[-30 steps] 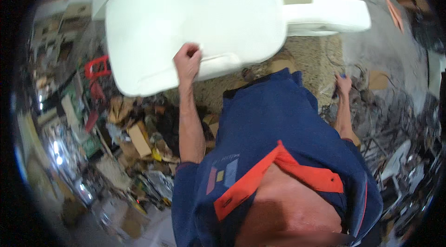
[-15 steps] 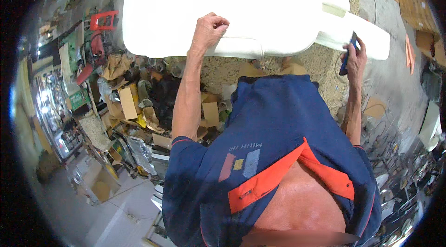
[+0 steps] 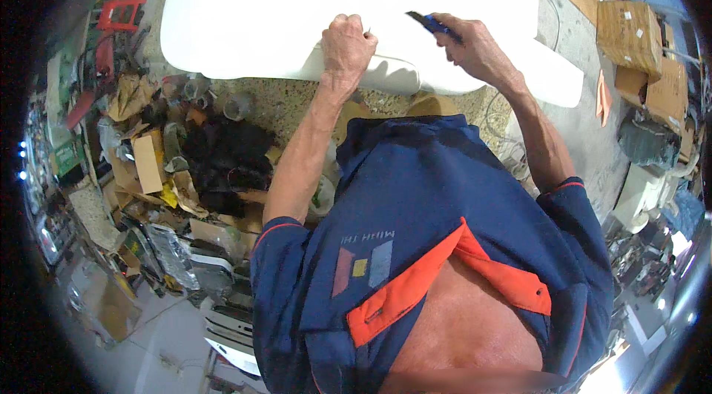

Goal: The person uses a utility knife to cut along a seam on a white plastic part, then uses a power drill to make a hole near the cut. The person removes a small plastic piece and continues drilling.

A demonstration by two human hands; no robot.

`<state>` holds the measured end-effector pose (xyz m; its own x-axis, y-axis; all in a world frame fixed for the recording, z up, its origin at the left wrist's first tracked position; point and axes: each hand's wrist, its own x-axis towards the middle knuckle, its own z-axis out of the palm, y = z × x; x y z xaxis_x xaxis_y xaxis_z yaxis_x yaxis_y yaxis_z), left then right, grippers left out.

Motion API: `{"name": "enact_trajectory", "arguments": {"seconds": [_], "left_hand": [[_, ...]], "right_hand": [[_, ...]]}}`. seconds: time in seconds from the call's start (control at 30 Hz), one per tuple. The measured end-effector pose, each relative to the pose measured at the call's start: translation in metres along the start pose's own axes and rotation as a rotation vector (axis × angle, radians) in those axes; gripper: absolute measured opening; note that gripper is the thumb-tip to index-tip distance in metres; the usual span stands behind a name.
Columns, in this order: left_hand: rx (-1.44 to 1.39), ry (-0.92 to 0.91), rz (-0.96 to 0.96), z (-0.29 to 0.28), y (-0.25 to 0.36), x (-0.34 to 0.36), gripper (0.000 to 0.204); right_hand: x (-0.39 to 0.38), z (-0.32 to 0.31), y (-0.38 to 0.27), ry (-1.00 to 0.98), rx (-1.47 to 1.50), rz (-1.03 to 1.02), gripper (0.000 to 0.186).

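A large white smooth panel [image 3: 245,38] with rounded corners lies in front of me, its surface washed out by glare. Over its near edge my left hand [image 3: 347,45] is closed in a fist; a tiny dark tip shows by the thumb, too small to name. My right hand [image 3: 471,45] grips a slim blue-and-black tool [image 3: 437,25] above the panel, to the right of my left hand. The tool's dark end points left and away from me. Its exact kind cannot be made out.
Cardboard pieces [image 3: 148,164], crumpled brown paper [image 3: 132,97] and black bags lie heaped on the left. Farther left stands a red frame [image 3: 122,14]. Cardboard boxes [image 3: 629,37] are stacked at the right, near an orange cloth [image 3: 603,100] on the floor.
My right hand has brought the blue-and-black tool leftward from the panel's right end, closer to my left hand. My left hand has shifted slightly right. The whole view has moved a little.
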<state>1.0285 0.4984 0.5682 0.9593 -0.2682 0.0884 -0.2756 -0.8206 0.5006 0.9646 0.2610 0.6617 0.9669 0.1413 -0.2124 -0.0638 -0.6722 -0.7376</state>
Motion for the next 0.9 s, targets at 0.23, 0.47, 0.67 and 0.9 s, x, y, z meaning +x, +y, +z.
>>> {"name": "enact_trajectory", "arguments": {"seconds": [0.23,0.47,0.67,0.9], "left_hand": [[-0.028,0.096,-0.109,0.008,0.010,-0.016,0.022],[-0.051,0.192,-0.067,0.011,0.010,-0.024,0.017],[-0.028,0.330,0.037,0.024,0.005,-0.037,0.016],[-0.073,0.442,0.067,0.028,-0.002,-0.036,0.016]], "right_hand": [[0.017,0.017,-0.009,-0.222,-0.040,-0.039,0.044],[0.057,0.010,0.020,-0.145,-0.248,-0.481,0.036],[0.122,-0.008,0.013,-0.277,-0.773,-0.861,0.031],[0.154,0.005,-0.008,-0.388,-1.004,-1.083,0.033]]}}
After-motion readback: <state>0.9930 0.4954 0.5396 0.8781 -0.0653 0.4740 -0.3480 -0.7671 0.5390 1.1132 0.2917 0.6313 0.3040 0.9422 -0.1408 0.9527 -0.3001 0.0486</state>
